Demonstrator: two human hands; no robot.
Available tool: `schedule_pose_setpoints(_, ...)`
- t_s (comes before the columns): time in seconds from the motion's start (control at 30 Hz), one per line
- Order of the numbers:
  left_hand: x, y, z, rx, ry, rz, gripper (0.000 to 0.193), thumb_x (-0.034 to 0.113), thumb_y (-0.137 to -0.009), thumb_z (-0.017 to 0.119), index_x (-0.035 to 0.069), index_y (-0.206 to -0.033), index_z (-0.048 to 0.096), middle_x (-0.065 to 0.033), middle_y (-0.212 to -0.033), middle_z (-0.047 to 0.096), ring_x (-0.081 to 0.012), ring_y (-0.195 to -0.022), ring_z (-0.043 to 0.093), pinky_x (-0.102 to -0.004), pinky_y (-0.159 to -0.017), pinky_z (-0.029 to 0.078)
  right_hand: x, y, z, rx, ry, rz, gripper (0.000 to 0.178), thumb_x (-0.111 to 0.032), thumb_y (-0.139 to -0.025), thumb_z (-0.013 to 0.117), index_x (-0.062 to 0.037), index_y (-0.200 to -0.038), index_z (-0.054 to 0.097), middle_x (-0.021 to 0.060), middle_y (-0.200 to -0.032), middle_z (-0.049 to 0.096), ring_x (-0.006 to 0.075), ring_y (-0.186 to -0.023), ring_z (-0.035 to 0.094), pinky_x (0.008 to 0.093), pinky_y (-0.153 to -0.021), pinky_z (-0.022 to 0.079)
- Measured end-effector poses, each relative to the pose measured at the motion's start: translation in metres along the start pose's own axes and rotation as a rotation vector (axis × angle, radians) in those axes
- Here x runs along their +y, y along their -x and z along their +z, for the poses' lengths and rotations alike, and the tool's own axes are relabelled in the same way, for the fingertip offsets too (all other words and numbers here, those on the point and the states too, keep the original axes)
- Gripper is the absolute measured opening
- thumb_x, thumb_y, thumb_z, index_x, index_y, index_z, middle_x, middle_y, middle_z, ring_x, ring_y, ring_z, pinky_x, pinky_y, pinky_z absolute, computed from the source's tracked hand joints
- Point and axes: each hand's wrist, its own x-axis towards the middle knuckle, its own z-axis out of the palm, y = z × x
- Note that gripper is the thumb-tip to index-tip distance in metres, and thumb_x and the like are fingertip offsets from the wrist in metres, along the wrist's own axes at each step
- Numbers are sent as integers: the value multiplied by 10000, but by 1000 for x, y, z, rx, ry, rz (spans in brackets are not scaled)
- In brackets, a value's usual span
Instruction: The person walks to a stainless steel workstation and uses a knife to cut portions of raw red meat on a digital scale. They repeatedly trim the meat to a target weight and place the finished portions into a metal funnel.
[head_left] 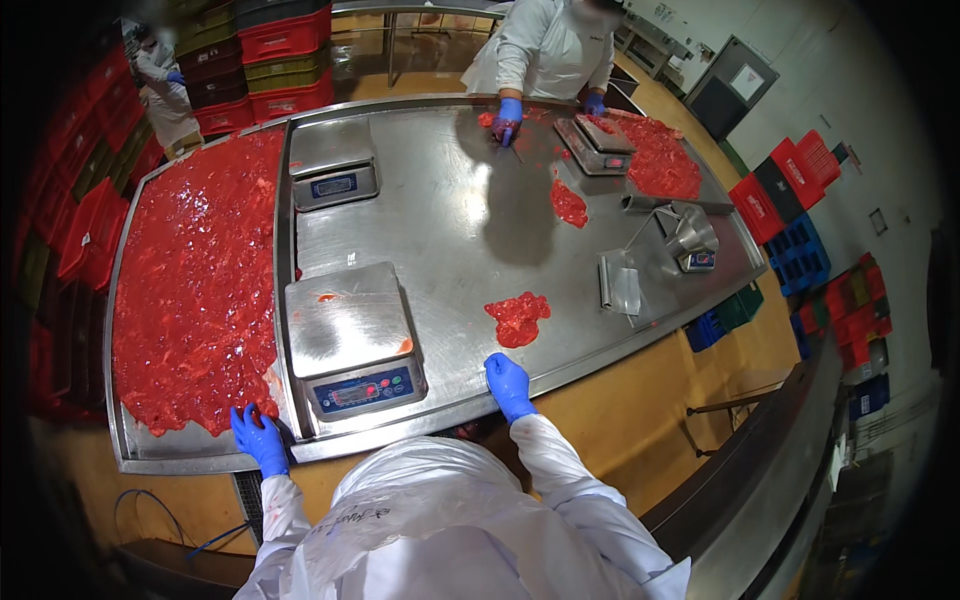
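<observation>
My left hand (260, 442), in a blue glove, reaches to the near edge of a wide spread of wet red meat (200, 290) in the left section of the steel table. Its fingers are apart and touch the meat's edge. By the table's front edge my right hand (510, 386), also blue-gloved, is closed in a fist; whatever it may hold is hidden. Just beyond that fist lies a flat piece of red meat (517, 319). Between my hands stands a scale (350, 310) with a bare steel plate, small red bits on it and a lit display.
Across the steel table (430, 200) a co-worker (550, 50) in white leans over meat and another scale (597, 145). A third scale (333, 165) stands at the far left. Metal sheets and a scoop-like piece (692, 232) lie right. Stacked crates (285, 60) flank the table.
</observation>
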Motion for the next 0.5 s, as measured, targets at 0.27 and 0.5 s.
schedule_pose_setpoints(0.27, 6, 0, -2, -33, 13, -16, 344, 187, -812, 590, 153, -1154, 578, -134, -1421, 359, -321, -1307, 326, -462, -1039, 253, 4, 0, 1, 29, 1, -36, 233, -341, -874, 480, -161, -881, 628, 163, -836, 649, 395, -780, 610, 480, -700, 481)
schedule_pose_setpoints(0.5, 5, -1, -1, -44, 6, -10, 337, 199, -812, 590, 151, -1145, 584, -136, -1416, 365, -316, -1303, 332, -462, -1034, 257, 3, -2, 2, 31, 10, -29, 227, -324, -876, 487, -148, -878, 631, 163, -833, 647, 387, -789, 612, 463, -709, 479)
